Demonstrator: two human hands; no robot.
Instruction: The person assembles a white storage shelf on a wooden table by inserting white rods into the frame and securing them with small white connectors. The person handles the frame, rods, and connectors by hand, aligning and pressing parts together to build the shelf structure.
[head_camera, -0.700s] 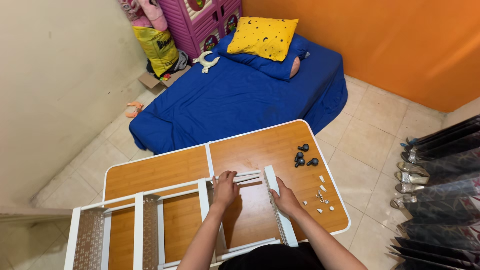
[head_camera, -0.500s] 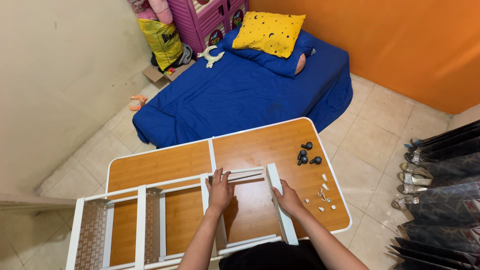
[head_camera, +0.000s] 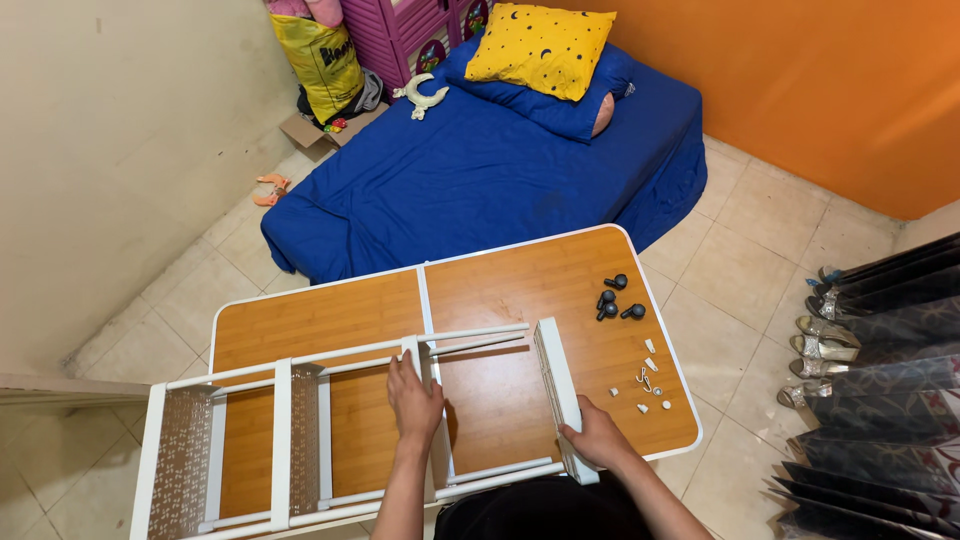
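We see a white metal rack frame (head_camera: 300, 420) lying flat across the wood-grain table (head_camera: 520, 290), rods running lengthwise; its loose end panel (head_camera: 556, 385) stands on edge, seemingly unattached.

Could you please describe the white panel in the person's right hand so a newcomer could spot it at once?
Start at the wood-topped table. At its near right, the right hand grips the white panel. Unlike the shelves fixed in the white rack, it stands tilted at the rods' free ends.

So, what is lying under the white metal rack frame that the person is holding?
The white metal rack frame lies on the wooden folding table, whose top shows between the bars. The left hand and right hand cover small parts. Below the table cannot be seen.
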